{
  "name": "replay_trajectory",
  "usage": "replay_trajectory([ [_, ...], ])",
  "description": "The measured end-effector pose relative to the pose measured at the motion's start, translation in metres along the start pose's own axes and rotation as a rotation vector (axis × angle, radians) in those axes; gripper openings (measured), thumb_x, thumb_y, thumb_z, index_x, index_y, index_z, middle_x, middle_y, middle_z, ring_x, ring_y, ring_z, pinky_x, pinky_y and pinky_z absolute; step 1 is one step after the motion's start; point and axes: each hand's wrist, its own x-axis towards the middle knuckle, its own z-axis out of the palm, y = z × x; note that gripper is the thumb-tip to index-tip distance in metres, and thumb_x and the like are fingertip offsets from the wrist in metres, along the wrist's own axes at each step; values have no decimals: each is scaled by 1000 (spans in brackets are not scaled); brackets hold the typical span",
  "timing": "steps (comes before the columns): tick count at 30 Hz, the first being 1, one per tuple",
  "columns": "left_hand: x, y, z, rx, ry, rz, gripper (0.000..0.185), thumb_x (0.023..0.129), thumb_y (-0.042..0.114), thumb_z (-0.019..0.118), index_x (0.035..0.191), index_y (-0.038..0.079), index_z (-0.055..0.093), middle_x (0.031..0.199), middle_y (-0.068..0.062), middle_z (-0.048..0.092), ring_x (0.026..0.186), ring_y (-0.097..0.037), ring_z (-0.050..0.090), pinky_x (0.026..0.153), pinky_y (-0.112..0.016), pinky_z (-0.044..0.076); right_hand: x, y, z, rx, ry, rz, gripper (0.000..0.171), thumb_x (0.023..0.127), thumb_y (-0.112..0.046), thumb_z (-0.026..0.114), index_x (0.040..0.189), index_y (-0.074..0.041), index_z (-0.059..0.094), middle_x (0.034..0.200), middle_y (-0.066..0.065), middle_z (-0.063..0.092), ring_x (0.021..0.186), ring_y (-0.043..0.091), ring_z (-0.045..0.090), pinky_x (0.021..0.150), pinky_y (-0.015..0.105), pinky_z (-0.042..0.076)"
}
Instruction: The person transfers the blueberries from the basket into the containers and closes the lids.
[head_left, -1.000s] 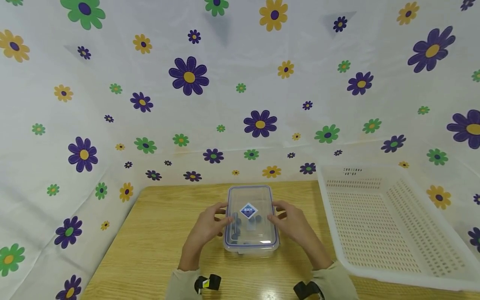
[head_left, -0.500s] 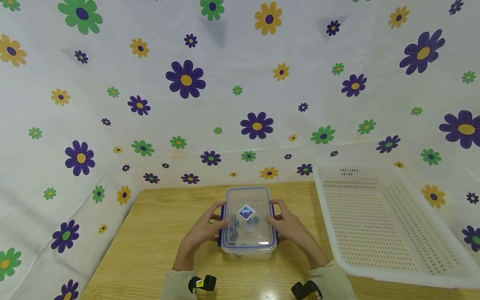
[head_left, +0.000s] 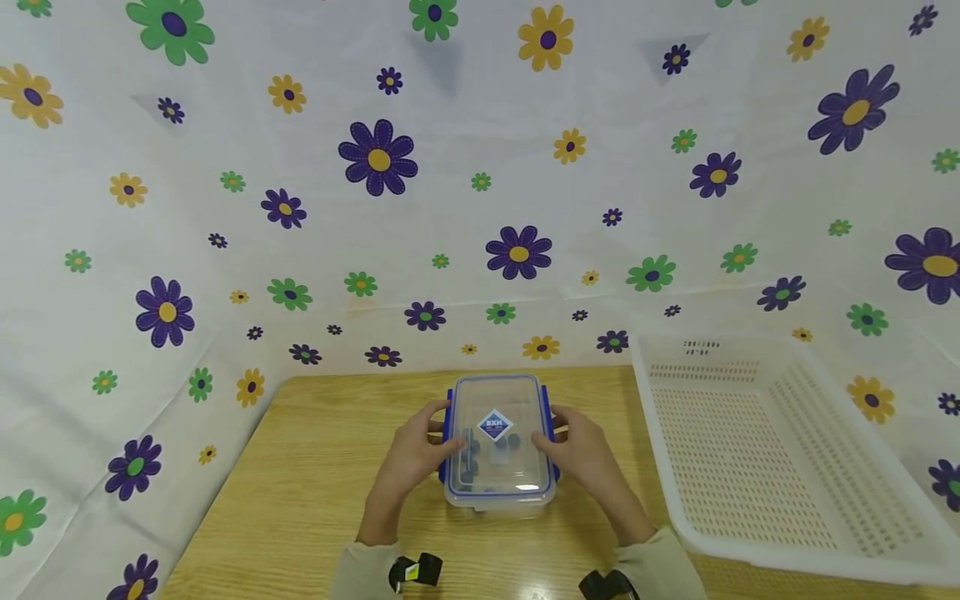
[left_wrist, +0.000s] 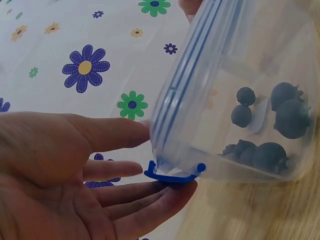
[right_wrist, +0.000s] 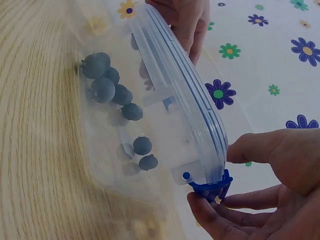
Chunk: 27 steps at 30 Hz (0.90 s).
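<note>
A clear plastic food container (head_left: 501,398), its lid edged in blue, stands on the table between both hands in the head view. Several blueberries (right_wrist: 102,90) lie inside on its bottom. My left hand (head_left: 411,457) has its thumb on the lid edge and its fingers against the blue side latch (left_wrist: 172,178), pinching the container's side. On the other side my right hand (head_left: 588,457) mirrors this, thumb at the lid rim and fingers on the other blue latch (right_wrist: 212,190). Whether either latch is hooked on the lid, I cannot tell.
To the right sits a white plastic basket (head_left: 678,492) with slotted walls. The wooden table (head_left: 315,467) ends at a white cloth (head_left: 465,217) printed with flowers, which rises behind and at both sides.
The blue latches, out of sight one second ago, now show along both sides of the container. Both hands stay at its sides, and the container keeps its place.
</note>
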Motion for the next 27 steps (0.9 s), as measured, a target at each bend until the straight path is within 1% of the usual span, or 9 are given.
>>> replay_trajectory([
  [3, -1, 4, 1, 26, 12, 0, 67, 93, 9, 77, 150, -1, 45, 129, -32, 63, 110, -44, 67, 81, -49, 61, 0, 0, 2, 18, 13, 1, 51, 91, -13, 76, 134, 9, 60, 113, 19, 68, 96, 30, 69, 71, 36, 61],
  [5, -2, 5, 1, 36, 20, -3, 67, 92, 9, 78, 149, -3, 46, 128, -33, 63, 110, -45, 67, 81, -49, 60, 1, 0, 4, 27, 18, 1, 49, 90, -12, 76, 132, 8, 62, 112, 18, 69, 94, 29, 70, 68, 35, 61],
  [8, -2, 5, 1, 46, 29, -14, 68, 91, 9, 79, 149, -5, 46, 130, -33, 62, 112, -45, 67, 82, -49, 60, 0, 0, 6, 21, 34, -7, 49, 87, -11, 75, 131, 8, 63, 110, 17, 69, 90, 27, 70, 66, 34, 61],
  [10, -2, 4, 1, 51, 29, -19, 70, 91, 10, 79, 148, -9, 44, 131, -34, 61, 113, -45, 66, 82, -48, 60, 0, 1, 8, 14, 46, -17, 50, 85, -10, 74, 131, 8, 64, 109, 17, 69, 88, 26, 71, 64, 33, 61],
  [13, -2, 3, 1, 44, 21, -26, 67, 91, 11, 79, 144, -14, 47, 131, -33, 62, 114, -45, 66, 83, -47, 60, 0, 1, 9, 1, 68, -30, 50, 83, -10, 74, 129, 8, 65, 108, 16, 70, 86, 25, 71, 62, 33, 60],
  [17, 0, 1, 1, 29, 14, -31, 57, 92, 12, 79, 137, -15, 55, 129, -30, 64, 114, -43, 67, 83, -44, 60, -1, 0, 8, -8, 77, -39, 50, 82, -9, 73, 128, 8, 65, 106, 15, 70, 84, 25, 71, 61, 32, 60],
  [23, -1, 6, 3, 38, 15, -35, 53, 93, 11, 77, 136, -14, 57, 129, -29, 64, 115, -44, 66, 85, -45, 59, -2, -2, 7, -38, 84, -50, 47, 82, -7, 72, 127, 8, 67, 105, 15, 68, 83, 26, 72, 61, 34, 60],
  [27, -3, 9, 5, 46, 16, -38, 52, 94, 10, 76, 136, -14, 57, 129, -29, 65, 115, -44, 65, 85, -46, 59, -3, -3, 7, -52, 79, -52, 48, 83, -7, 72, 129, 8, 65, 107, 15, 67, 85, 26, 71, 63, 34, 60],
])
